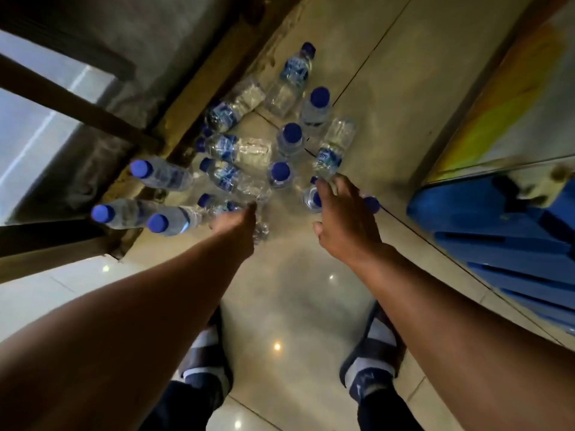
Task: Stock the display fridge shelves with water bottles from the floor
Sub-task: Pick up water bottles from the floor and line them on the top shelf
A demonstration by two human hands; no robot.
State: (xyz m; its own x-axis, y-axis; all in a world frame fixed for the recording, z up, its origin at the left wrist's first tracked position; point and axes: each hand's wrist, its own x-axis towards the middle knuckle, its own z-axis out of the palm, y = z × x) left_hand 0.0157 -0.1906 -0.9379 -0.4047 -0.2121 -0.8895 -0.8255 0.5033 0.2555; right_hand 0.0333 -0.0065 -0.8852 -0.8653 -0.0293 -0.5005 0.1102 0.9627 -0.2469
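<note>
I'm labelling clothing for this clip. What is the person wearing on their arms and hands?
The left hand and right hand are bare: no gloves, rings, watch or bracelet show. No sleeves are in view either; both arms are uncovered right to the picture's edge.

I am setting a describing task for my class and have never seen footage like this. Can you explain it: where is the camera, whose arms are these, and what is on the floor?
There is no machine here. A person wears a camera on the head, and this single picture is its view, looking down past both bare arms to the person's own feet. On the tiled floor is a cluster of small water bottles with blue caps, some upright and some on their sides. The left hand reaches in among them. Its fingers are hidden, so I cannot tell whether it grips anything. The right hand is spread open over the upright bottles and seems to hold nothing yet. The blue object at the right is too blurred to identify.
</note>
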